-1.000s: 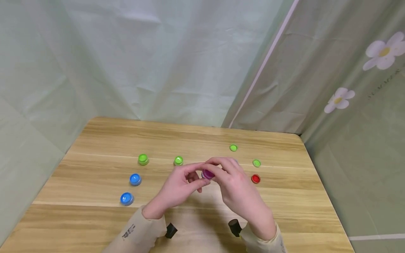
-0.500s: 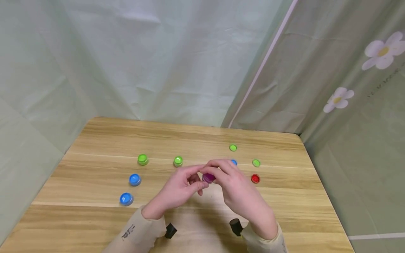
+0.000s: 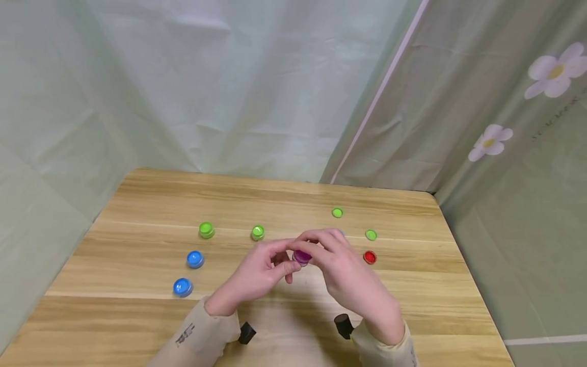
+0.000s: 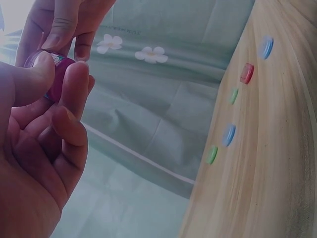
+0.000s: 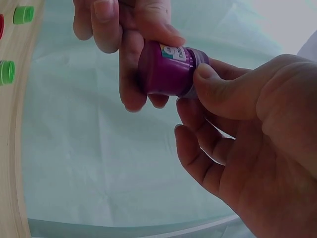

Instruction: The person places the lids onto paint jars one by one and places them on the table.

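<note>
A small purple jar (image 5: 166, 69) with a paper label is held up over the table between both hands. My left hand (image 3: 257, 274) grips its body, thumb on one side and fingers on the other. At the capped end, my right hand (image 3: 345, 272) pinches the lid (image 5: 200, 67), its thumb pressed on the rim in the right wrist view. From the head, mostly the purple top shows, and the right fingers arch over it. The left wrist view has the label partly covered by a thumb.
Left on the wooden table stand green jars (image 3: 206, 230) and blue jars (image 3: 194, 259). To the right lie green lids (image 3: 337, 212) and a red lid (image 3: 370, 257); a blue lid (image 4: 229, 135) is mostly behind my right hand in the head view. A curtain (image 3: 257, 102) hangs behind.
Both hands stay nearly in place around the purple jar. My right hand's fingers shift slightly on the lid; the blue lid behind it, clearer half a second ago, is mostly covered again.
</note>
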{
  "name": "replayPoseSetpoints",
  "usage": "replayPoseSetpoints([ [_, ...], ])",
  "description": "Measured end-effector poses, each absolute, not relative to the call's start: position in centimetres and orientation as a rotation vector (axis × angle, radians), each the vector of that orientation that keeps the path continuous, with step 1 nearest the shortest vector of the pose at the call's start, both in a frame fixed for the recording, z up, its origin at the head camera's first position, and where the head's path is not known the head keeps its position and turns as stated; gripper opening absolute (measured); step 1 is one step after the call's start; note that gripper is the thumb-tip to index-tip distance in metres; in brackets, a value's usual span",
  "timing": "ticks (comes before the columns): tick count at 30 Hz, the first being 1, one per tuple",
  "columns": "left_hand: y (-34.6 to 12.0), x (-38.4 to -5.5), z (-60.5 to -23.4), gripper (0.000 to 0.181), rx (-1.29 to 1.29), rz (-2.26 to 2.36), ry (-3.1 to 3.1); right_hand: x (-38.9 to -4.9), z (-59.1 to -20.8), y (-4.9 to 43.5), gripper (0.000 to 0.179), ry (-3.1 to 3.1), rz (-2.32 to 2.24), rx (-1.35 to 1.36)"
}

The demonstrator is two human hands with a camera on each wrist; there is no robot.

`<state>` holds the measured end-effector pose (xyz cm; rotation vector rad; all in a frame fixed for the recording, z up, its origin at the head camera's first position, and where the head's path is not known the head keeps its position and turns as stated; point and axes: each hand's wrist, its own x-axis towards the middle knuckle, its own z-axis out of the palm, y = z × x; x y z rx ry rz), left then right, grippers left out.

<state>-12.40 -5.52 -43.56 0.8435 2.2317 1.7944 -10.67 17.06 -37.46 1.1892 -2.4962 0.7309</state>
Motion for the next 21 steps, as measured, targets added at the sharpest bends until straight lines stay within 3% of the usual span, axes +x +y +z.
replayPoseSetpoints([
  [5, -5.47, -12.4, -43.55, 0.038, 0.851, 1.799, 2.234, -10.66, -37.39, 17.21, 0.043, -2.55, 0.715, 1.147],
  [14, -5.57, -12.51, -43.65, 0.04, 0.841, 1.842, 2.258, -10.84, -37.44, 17.55, 0.035, -2.584, 0.722, 1.048],
  [21, -5.19, -12.35, -43.51, 0.036, 0.765, 1.902, 2.262, -10.86, -37.89, 16.93, 0.042, -2.587, 0.708, 0.847],
])
